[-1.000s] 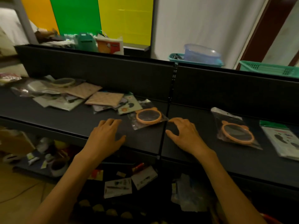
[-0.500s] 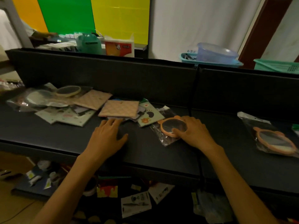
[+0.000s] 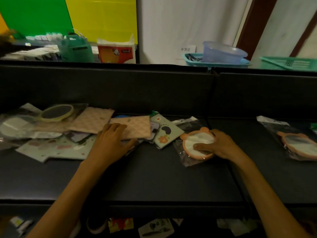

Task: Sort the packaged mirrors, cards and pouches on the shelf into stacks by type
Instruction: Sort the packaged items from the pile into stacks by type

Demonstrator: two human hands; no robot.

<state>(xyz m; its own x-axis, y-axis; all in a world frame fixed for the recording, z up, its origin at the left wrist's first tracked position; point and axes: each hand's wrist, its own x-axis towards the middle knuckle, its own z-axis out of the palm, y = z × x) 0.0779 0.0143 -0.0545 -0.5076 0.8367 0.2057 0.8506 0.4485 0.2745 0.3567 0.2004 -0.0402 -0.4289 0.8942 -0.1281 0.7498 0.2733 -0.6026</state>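
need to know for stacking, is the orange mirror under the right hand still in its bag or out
In its bag: the orange mirror lies inside crinkled clear plastic that sticks out past its rim, under the right hand.

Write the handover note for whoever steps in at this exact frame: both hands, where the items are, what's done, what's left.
Left hand: flat on the pink quilted pouch at the pile's edge, not gripping.
Right hand: closed on the orange bear-eared mirror in its clear bag, thumb on the glass.
A second orange mirror lies bagged on the shelf to the right. Another pouch, a yellow mirror and the sticker cards overlap in the left heap.
Done: hardly anything stacked. Left: nearly the whole heap; the held mirror probably belongs with its twin.
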